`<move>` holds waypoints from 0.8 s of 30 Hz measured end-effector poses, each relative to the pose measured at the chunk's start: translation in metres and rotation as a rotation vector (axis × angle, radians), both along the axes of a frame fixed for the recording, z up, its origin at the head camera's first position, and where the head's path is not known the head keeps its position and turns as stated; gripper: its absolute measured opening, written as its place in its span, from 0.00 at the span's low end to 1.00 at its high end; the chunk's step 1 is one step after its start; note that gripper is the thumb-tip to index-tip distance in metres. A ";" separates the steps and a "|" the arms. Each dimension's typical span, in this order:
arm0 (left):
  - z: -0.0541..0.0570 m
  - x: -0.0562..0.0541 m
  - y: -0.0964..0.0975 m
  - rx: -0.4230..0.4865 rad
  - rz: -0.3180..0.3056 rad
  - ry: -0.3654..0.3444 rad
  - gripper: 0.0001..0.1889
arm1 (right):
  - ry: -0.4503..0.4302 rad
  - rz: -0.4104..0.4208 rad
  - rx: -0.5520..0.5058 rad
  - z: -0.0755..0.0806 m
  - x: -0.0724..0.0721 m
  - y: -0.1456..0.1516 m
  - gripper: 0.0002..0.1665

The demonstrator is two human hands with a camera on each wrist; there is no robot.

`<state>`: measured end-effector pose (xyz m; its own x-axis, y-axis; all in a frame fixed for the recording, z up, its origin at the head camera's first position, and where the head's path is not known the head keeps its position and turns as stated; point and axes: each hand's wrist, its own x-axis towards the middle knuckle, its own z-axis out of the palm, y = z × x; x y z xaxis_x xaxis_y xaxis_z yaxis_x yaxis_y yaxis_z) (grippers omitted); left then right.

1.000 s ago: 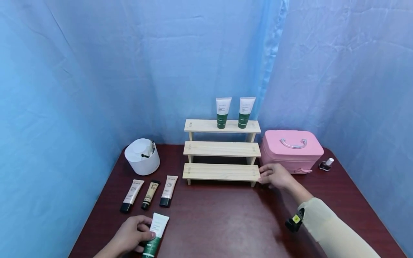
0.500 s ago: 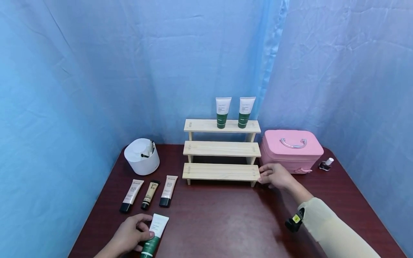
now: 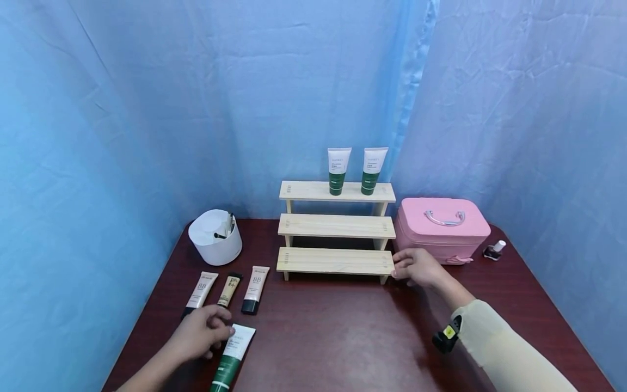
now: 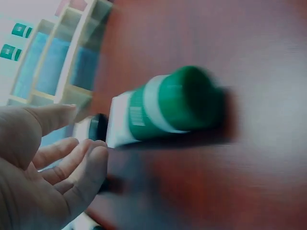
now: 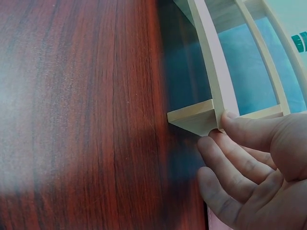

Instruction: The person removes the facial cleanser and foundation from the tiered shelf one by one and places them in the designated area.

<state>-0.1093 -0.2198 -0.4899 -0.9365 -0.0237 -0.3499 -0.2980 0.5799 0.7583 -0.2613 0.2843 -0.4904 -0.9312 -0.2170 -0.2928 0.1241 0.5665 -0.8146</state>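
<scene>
A white-and-green squeeze tube (image 3: 230, 359) lies on the table at the front left. My left hand (image 3: 197, 333) is at its white end, fingers loosely bent. In the left wrist view the left hand (image 4: 53, 177) grips nothing, and the tube's green end (image 4: 187, 98) points away from it. My right hand (image 3: 417, 268) holds the right end of the lowest step of a three-tier wooden display stand (image 3: 338, 262). The right wrist view has the thumb on the step's end and fingers curled below. Two matching tubes, one left (image 3: 337, 171) and one right (image 3: 372, 171), stand upright on the top step.
Two BB cream tubes (image 3: 256, 288) and a smaller yellowish tube (image 3: 228, 290) lie beyond the left hand, which partly covers two of them. Behind them stands a white round holder (image 3: 217, 250) with brushes. A pink case (image 3: 443, 215) and nail polish bottle (image 3: 493, 250) stand right of the stand.
My left hand has let go of the white-and-green tube and moved up toward its white end, over the smaller tubes' caps. The right hand has stayed on the stand.
</scene>
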 end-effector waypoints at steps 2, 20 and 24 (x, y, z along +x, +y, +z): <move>0.009 -0.014 0.002 0.033 -0.033 0.068 0.19 | -0.002 0.000 0.000 0.000 -0.001 0.001 0.29; 0.126 -0.186 0.112 0.126 -0.216 0.514 0.26 | 0.019 -0.005 0.001 -0.005 -0.004 0.003 0.28; 0.139 -0.206 0.140 0.183 -0.209 0.501 0.30 | 0.016 -0.014 -0.004 -0.005 -0.002 0.002 0.28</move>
<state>-0.3154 -0.0799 -0.3512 -0.9673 0.1987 0.1574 0.2308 0.4340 0.8708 -0.2633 0.2867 -0.4956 -0.9387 -0.2050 -0.2771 0.1192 0.5614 -0.8189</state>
